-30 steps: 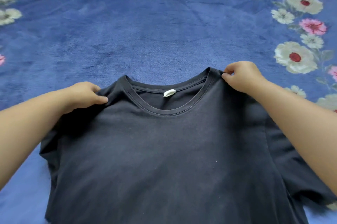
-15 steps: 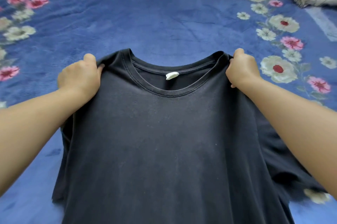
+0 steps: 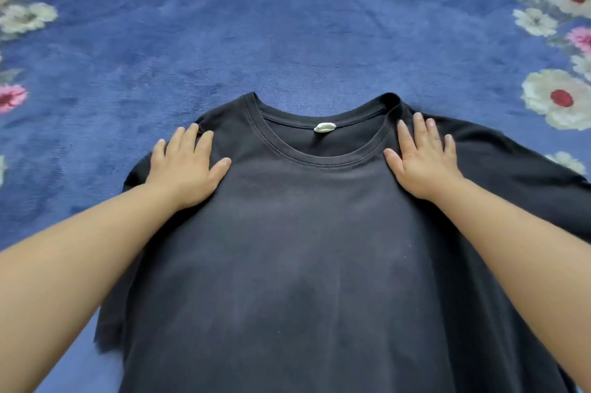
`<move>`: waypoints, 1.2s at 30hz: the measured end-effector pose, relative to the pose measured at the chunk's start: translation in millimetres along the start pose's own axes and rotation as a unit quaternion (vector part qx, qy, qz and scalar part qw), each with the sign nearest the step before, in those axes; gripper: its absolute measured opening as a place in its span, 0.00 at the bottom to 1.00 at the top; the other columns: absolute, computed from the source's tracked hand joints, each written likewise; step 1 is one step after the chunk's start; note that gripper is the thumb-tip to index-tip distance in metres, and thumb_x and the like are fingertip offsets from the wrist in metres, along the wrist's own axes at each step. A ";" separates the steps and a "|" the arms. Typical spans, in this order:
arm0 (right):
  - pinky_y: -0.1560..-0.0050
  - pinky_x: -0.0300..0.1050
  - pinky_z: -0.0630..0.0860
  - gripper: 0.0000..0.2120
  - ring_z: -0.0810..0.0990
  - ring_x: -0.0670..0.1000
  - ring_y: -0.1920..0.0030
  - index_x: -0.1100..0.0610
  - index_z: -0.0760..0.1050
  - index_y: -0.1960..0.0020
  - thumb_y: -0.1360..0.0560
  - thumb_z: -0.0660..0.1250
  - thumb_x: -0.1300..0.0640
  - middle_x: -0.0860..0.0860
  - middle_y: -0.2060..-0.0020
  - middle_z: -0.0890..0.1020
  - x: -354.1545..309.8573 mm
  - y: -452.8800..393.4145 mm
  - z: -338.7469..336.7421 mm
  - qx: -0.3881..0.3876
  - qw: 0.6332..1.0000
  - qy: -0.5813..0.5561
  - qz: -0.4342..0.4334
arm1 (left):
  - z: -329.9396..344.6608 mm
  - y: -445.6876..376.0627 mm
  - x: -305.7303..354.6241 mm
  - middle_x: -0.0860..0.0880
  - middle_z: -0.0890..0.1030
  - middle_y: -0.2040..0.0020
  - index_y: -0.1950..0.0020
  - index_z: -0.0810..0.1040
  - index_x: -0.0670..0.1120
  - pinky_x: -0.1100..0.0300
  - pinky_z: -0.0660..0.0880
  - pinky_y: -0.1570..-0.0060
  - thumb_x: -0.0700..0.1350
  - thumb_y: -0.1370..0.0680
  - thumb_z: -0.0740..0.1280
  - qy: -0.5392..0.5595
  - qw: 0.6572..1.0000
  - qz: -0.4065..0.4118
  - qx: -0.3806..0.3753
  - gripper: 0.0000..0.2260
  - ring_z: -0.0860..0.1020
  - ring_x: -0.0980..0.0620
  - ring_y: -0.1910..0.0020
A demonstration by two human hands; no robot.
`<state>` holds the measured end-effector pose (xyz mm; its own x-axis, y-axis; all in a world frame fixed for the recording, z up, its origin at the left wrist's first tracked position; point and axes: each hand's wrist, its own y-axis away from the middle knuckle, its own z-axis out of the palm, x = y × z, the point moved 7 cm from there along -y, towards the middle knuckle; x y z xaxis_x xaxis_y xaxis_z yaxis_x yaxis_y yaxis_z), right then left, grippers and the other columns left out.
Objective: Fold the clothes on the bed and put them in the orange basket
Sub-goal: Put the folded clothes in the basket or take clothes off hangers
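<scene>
A dark navy T-shirt lies flat on the bed, front up, its round collar pointing away from me and a small white label inside the neck. My left hand presses flat on the shirt's left shoulder with straight, spread fingers. My right hand lies flat on the right shoulder beside the collar, fingers straight. Neither hand holds any cloth. The shirt's hem runs out of the bottom of the view. The orange basket is not in sight.
The bed is covered by a blue plush blanket with white and pink flowers printed along its left edge and right edge. Beyond the collar the blanket stretches on with nothing lying on it.
Both hands let go of the shoulders they were pinching and now lie flat on them. The shirt, held up and pulled forward before, has settled flat on the blanket.
</scene>
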<state>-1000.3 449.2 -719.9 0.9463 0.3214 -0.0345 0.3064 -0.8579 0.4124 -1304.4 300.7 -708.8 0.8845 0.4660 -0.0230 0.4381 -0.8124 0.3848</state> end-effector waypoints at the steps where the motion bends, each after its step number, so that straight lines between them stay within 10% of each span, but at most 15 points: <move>1: 0.28 0.56 0.38 0.29 0.36 0.53 0.25 0.53 0.39 0.24 0.20 0.43 0.42 0.53 0.25 0.37 -1.0 -0.9 -0.2 -0.009 1.000 0.012 0.005 | -2.4 -1.4 -1.3 0.44 0.50 0.23 0.24 0.53 0.45 0.48 0.46 0.28 0.57 0.20 0.52 0.034 0.999 0.009 0.001 0.28 0.47 0.47 0.24; 7: 0.28 0.60 0.43 0.27 0.40 0.58 0.25 0.59 0.44 0.24 0.19 0.51 0.55 0.58 0.25 0.41 -39.5 25.0 -20.9 0.059 0.997 0.019 0.046 | -34.9 51.3 -60.3 0.38 0.72 0.37 0.34 0.68 0.37 0.53 0.60 0.36 0.41 0.20 0.58 0.325 0.908 -0.118 0.237 0.16 0.67 0.42 0.35; 11: 0.29 0.59 0.44 0.26 0.45 0.57 0.24 0.59 0.54 0.25 0.20 0.49 0.49 0.57 0.24 0.50 -133.0 90.5 -8.6 0.110 0.979 -0.128 -0.113 | 28.4 92.8 -96.3 0.44 0.75 0.63 0.61 0.78 0.46 0.54 0.71 0.59 0.41 0.24 0.59 0.523 0.820 -0.230 -0.026 0.11 0.73 0.45 0.60; 14: 0.30 0.64 0.45 0.33 0.48 0.57 0.25 0.55 0.57 0.25 0.26 0.38 0.43 0.55 0.25 0.53 -193.7 118.7 17.5 0.084 0.969 -0.154 -0.171 | 43.6 122.1 -82.3 0.48 0.81 0.54 0.47 0.75 0.48 0.59 0.74 0.56 0.39 0.19 0.57 0.620 0.751 -0.184 -0.135 0.09 0.78 0.51 0.57; 22: 0.29 0.56 0.34 0.34 0.37 0.50 0.25 0.46 0.43 0.24 0.29 0.31 0.40 0.47 0.24 0.41 -204.1 109.2 55.6 0.035 0.989 -0.051 -0.135 | 23.4 120.3 -114.4 0.43 0.80 0.58 0.59 0.77 0.44 0.52 0.76 0.52 0.37 0.21 0.60 0.622 0.750 -0.224 0.011 0.09 0.78 0.46 0.56; 25: 0.28 0.54 0.36 0.30 0.38 0.49 0.25 0.47 0.43 0.24 0.25 0.34 0.42 0.47 0.24 0.41 -199.8 109.2 50.3 0.026 0.989 -0.023 -0.145 | -16.4 120.4 -160.3 0.46 0.79 0.62 0.60 0.77 0.44 0.62 0.73 0.65 0.35 0.25 0.64 0.508 0.829 -0.221 0.081 0.07 0.75 0.48 0.62; 28: 0.28 0.55 0.37 0.40 0.38 0.50 0.25 0.46 0.43 0.24 0.35 0.26 0.39 0.47 0.24 0.41 -199.6 109.8 49.8 0.034 0.988 -0.003 -0.153 | -62.9 111.5 -201.7 0.40 0.80 0.51 0.50 0.79 0.41 0.57 0.69 0.53 0.39 0.27 0.69 0.327 0.908 -0.210 0.155 0.06 0.76 0.43 0.49; 32: 0.29 0.56 0.37 0.43 0.39 0.51 0.25 0.47 0.43 0.24 0.38 0.24 0.39 0.48 0.24 0.42 -203.0 108.6 52.5 0.045 0.988 0.016 -0.146 | -94.2 106.8 -211.3 0.35 0.74 0.42 0.40 0.74 0.39 0.48 0.65 0.43 0.39 0.25 0.65 0.163 0.928 -0.192 0.274 0.14 0.71 0.37 0.41; 36: 0.29 0.56 0.36 0.41 0.40 0.51 0.25 0.48 0.44 0.24 0.35 0.26 0.39 0.48 0.24 0.43 -202.6 108.9 56.0 0.068 0.987 0.015 -0.144 | -19.0 123.5 -202.1 0.33 0.66 0.34 0.33 0.64 0.36 0.46 0.61 0.36 0.50 0.23 0.64 0.241 0.905 -0.316 0.153 0.25 0.64 0.36 0.34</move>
<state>-1152.9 268.2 -719.0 0.8148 0.5702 -0.1049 0.5756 -0.7741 0.2636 -1432.1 112.8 -639.1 0.3018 0.9103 0.2834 0.9210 -0.3552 0.1598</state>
